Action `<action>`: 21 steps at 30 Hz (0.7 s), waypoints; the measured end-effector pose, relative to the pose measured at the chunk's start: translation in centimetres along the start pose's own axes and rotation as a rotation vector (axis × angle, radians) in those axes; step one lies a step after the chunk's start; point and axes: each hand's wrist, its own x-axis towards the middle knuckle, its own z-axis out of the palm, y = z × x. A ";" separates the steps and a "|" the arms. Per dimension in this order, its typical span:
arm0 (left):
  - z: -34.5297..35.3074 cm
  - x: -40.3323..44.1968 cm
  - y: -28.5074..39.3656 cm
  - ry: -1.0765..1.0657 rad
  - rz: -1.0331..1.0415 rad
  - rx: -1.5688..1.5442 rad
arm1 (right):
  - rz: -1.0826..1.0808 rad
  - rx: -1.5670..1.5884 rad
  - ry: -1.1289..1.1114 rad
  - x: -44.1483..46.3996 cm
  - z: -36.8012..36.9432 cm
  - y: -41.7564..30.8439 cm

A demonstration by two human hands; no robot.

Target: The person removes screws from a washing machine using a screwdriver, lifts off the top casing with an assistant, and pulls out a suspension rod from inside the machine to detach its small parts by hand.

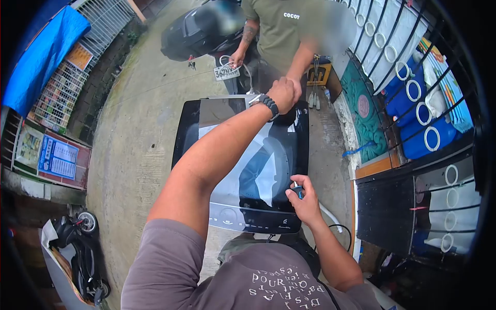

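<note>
A black top-loading washing machine (183, 139) with a reflective glass lid (227, 181) stands in front of me, its control strip nearest my body. My left hand (281, 95), with a dark watch (268, 106) on the wrist, reaches over the lid to the far edge. There its closed fingers press against the other person's hand (297, 85); anything between them is hidden. Over the lid's right side, my right hand (305, 199) grips what looks like a short screwdriver (298, 191) with a dark-and-blue handle. The other person's free hand (237, 58) holds a looped white cable (226, 61).
Behind the machine stands a person in a green shirt (276, 31), beside a parked motorcycle (194, 31). To the right are a yellow crate (320, 75), barred railings and blue drums (429, 134). Another motorbike (85, 263) is at lower left. A white hose (330, 214) lies near my right arm.
</note>
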 end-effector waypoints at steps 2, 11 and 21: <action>0.5 -0.3 -1.2 0.065 0.093 0.036 | -0.023 -0.026 0.046 0.0 3.5 -0.3; 2.7 0.6 -3.4 0.222 0.188 -0.107 | 0.115 0.191 0.261 -5.2 10.2 0.0; 2.8 5.2 -8.5 0.208 0.114 -0.299 | 0.174 0.107 0.408 -8.1 11.0 2.7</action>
